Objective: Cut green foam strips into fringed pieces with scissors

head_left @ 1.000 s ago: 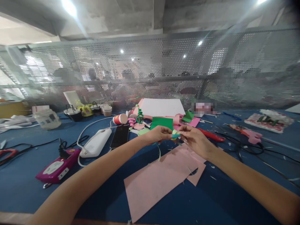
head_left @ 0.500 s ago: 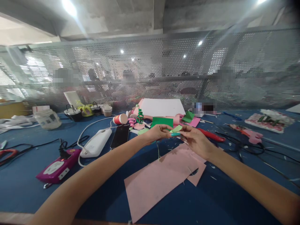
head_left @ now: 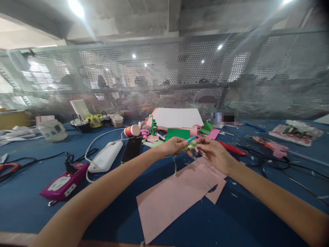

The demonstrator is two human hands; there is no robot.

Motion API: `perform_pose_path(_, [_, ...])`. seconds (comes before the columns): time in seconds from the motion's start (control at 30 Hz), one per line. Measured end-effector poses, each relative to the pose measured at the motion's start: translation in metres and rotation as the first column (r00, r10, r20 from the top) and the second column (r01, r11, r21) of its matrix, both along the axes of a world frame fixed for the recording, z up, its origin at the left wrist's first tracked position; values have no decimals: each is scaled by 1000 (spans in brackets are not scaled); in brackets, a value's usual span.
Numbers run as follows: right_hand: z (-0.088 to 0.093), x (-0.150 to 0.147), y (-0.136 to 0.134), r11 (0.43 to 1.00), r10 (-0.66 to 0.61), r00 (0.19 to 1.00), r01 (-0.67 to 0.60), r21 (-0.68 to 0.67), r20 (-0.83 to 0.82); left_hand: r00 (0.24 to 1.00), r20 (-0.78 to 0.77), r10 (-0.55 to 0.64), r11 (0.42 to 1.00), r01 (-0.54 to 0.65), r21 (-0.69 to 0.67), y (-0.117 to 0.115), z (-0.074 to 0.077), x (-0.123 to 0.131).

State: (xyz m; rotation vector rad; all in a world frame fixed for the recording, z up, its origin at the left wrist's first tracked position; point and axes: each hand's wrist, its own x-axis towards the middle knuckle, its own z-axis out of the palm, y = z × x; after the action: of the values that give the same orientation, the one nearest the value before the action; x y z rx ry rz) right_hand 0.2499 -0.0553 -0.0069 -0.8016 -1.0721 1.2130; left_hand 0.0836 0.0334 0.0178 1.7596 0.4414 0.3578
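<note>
Between my two hands is a small light green piece of paper, partly hidden by the fingers. My left hand pinches it from the left, its long teal thumbnail pointing up and right. From the other side my right hand holds it with closed fingertips. A thin pale strand hangs below my left hand. Under the hands a large pink paper sheet lies on the blue table, with paper scraps on it. A dark green paper lies just behind my hands.
Left are a white power bank, a phone, a purple power strip and a clear jar. Red-handled tool, pink glue gun and cables lie right. White sheets stand before a perforated metal screen.
My left thumb has tipped upward and now lies over the green paper. The paper has turned and looks more bunched between my fingertips. My arms have barely moved.
</note>
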Motion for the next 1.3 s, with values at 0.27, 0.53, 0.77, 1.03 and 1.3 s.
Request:
perform_pose_path(0.27, [0, -1, 0, 1000, -8, 1000, 8, 22, 2, 994, 10, -106, 970, 106, -220, 3, -1, -1])
perform_pose_path(0.53, [0, -2, -2, 999, 35, 999, -35, 28, 19, 980, -35, -197, 949, 182, -259, 1, -5, 0])
perform_pose_path(0.77, [0, -2, -2, 997, 72, 997, -73, 15, 34, 964, -88, -251, 955, 231, -185, 3, -4, 0])
perform_pose_path(1.03, [3, -3, -5, 999, 44, 998, -45, 6, 41, 993, -32, -115, 983, 109, -146, 2, -5, 1])
perform_pose_path(1.3, [3, -3, -4, 1000, -4, 999, 3, 4, 42, 995, 60, 80, 990, -73, -121, 3, -6, 5])
